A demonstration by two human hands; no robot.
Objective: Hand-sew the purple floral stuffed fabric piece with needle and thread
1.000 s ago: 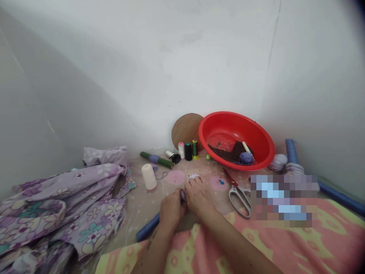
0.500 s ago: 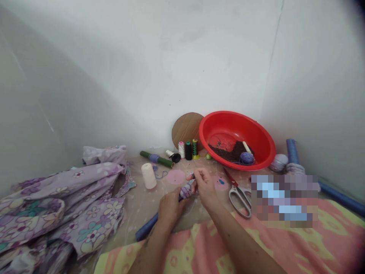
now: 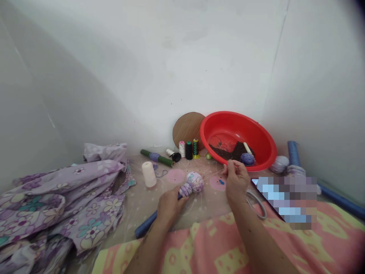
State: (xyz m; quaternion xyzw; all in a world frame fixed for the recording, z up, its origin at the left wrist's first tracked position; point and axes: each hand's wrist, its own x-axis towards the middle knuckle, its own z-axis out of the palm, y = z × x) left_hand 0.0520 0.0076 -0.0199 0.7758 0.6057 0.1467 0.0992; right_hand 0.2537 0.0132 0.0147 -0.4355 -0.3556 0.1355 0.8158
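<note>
My left hand (image 3: 171, 205) is wrapped round a blue stick (image 3: 146, 226). At the stick's upper end sits a rounded head covered in flowered lilac cloth (image 3: 195, 181), with yarn wound round its neck. My right hand (image 3: 237, 178) is raised to the right of that head, apart from it, thumb and fingers pinched together. Whatever lies between those fingertips is too small to make out. Behind my right wrist shows a grey handle loop of the scissors (image 3: 261, 211); the rest of them is hidden.
A red basin (image 3: 266, 148) holds purple yarn (image 3: 246, 159) and dark material. Thread spools (image 3: 188, 150), a white cone (image 3: 148, 175) and a green tube (image 3: 165, 161) stand or lie left of it. Flowered fabric (image 3: 94, 205) is heaped left; a phone (image 3: 268, 201) lies right.
My right hand has moved right, away from the cloth-covered head, which now shows fully. The scissors' handle appears farther right. My left hand keeps its hold on the stick.
</note>
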